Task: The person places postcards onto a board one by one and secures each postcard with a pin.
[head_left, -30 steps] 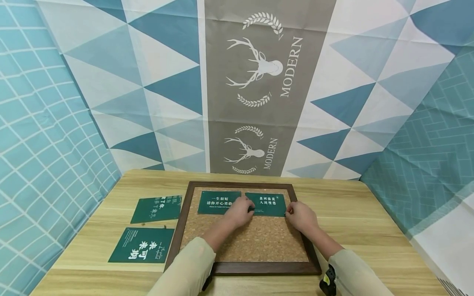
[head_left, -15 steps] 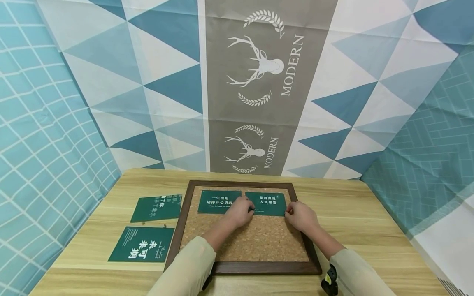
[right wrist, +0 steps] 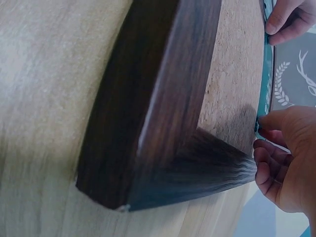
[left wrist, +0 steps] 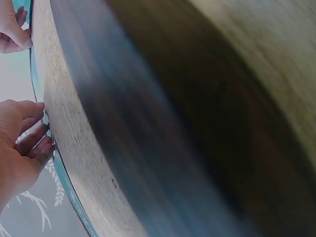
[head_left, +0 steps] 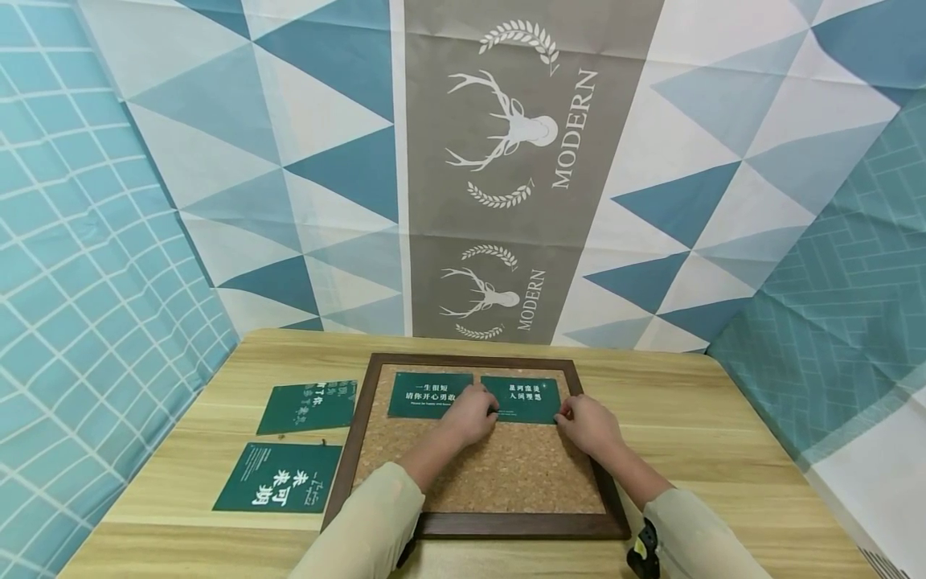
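A green card (head_left: 524, 396) with white writing lies at the upper right of a cork board (head_left: 499, 474) with a dark wooden frame (head_left: 521, 526). At the card's lower left corner, my left hand (head_left: 469, 416) holds it with fingers bent. My right hand (head_left: 592, 425) pinches the lower right corner between thumb and forefinger, as the right wrist view shows from the side. To the left on the cork is a second green card (head_left: 423, 394), partly covered by my left hand. The wrist views show both hands' fingertips right at the card edge.
Left of the board, two more cards lie on the wooden table (head_left: 709, 450): an upper green card (head_left: 307, 408) and a lower green card (head_left: 278, 478). Tiny dark bits sit between them. A patterned wall covering (head_left: 477, 185) stands behind the table.
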### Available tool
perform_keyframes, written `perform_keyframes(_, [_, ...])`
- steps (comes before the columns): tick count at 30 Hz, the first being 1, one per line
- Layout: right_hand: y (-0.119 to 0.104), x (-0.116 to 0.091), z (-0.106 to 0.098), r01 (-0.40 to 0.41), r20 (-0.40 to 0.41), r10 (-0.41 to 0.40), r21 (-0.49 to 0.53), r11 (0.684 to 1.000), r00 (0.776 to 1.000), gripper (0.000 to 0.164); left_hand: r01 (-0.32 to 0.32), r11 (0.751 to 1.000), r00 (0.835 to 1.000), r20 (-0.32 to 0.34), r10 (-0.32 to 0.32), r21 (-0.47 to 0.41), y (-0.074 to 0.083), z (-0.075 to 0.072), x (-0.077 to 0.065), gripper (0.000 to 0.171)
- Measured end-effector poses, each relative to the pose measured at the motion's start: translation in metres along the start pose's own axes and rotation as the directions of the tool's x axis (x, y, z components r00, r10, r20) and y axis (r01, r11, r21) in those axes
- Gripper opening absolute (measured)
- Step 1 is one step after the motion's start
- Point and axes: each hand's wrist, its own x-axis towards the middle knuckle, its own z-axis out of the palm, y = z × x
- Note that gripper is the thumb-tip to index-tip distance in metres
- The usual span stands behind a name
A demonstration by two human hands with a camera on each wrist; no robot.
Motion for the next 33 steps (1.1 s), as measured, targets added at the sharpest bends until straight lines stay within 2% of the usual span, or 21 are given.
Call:
perform_keyframes(9, [0.0039, -0.0001, -0.0026, -0.005, -0.019, 0.005, -0.009, 1.000, 1.000, 0.011, 0.003, 1.000, 1.000, 0.000, -0.003, 0.010, -0.0018, 0.0022, 0.0020, 0.018])
perform_keyframes(13, [0.0017, -0.0023, -0.0029, 0.063, -0.051, -0.069, -0.098, 0.993, 0.996, 0.014, 0.000, 1.000, 1.000, 0.004, 0.000, 0.012, -0.0018, 0.0023, 0.0021, 0.019])
perform_keyframes(19, [-0.0038, -0.0047, -0.0013, 0.158, -0.062, -0.178, -0.249, 0.956, 0.982, 0.028, 0.002, 1.000, 1.000, 0.008, -0.002, 0.006, -0.0006, 0.0013, 0.0012, 0.020])
perform_keyframes(24, [-0.0050, -0.0031, 0.0013, 0.175, -0.039, -0.197, -0.311, 0.934, 0.980, 0.018, -0.012, 0.999, 1.000, 0.001, 0.012, 0.033, 0.0014, -0.0007, 0.0004, 0.019])
perform_keyframes(33, [-0.0048, -0.0027, 0.0030, 0.230, -0.026, -0.251, -0.315, 0.921, 0.968, 0.014, -0.012, 0.998, 1.000, 0.013, 0.011, 0.054, 0.0019, -0.0006, 0.0010, 0.021])
